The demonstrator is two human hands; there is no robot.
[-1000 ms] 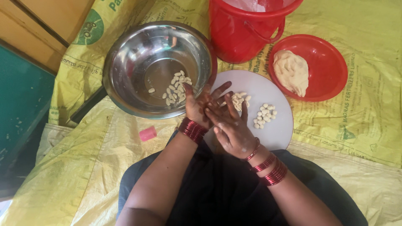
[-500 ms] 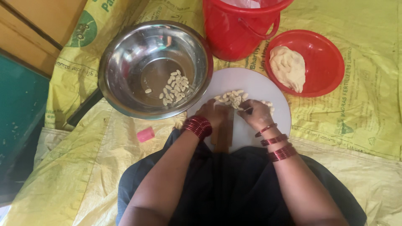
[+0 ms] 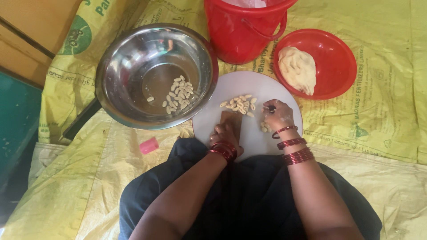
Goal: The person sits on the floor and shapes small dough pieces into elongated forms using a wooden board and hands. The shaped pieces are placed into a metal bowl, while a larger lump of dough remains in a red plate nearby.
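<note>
Done: a small heap of pale dough pieces lies in the steel bowl.
Left: more cut pieces on the white board; a dough lump sits in the red plate.
Left hand: fingers pressed around a brown wooden block.
Right hand: fingers pinching something small and dark.
Packaging: yellow printed sacks cover the floor, with a green round emblem top left; red bucket behind the board.

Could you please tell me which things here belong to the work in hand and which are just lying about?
In use:
left hand on small brown wooden board
right hand
round white plate
small pale dough pieces

Lying about:
small pink block
red plastic bucket
</note>
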